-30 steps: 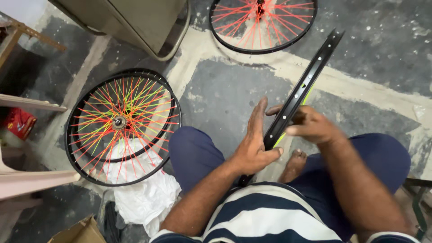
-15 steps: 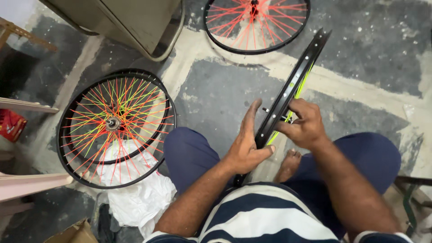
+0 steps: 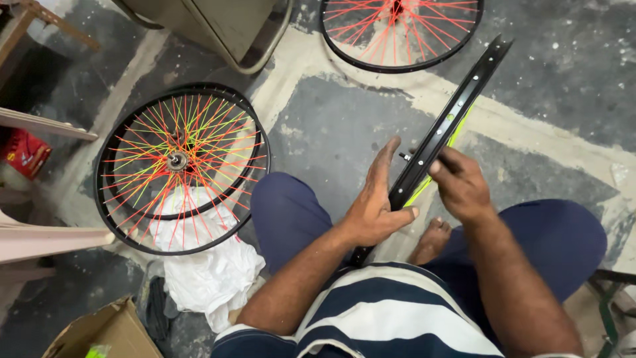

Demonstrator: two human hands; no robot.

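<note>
Lying on the floor toward its left edge, a stack of laced wheels point(image 3: 182, 166) with red, orange and yellow-green spokes rests partly on a white cloth point(image 3: 205, 272), with a cardboard box point(image 3: 106, 331) at the lower left corner and a red packet point(image 3: 25, 152) at the far left. Right of the wheels, the left hand point(image 3: 374, 209) cups the lower stretch of a bare black rim point(image 3: 440, 136): the thumb presses across the rim's face while the fingers stand extended and loosely spread behind it, so the hold is a brace, not a closed fist. The rim rises edge-on from between the seated person's knees toward the upper right, its foot hidden near a bare foot point(image 3: 430, 242), a yellow-green strip showing along its inner side. The right hand point(image 3: 460, 185) curls closed over the rim just above the left, fingertips pinching something too small to make out. Judged by its look, the rim is metal, stiff and fairly light, smooth enough to slip, with drilled holes along the face; gripping around its side walls seems safest. Another red-spoked wheel point(image 3: 401, 33) lies at the floor's top edge.
</note>
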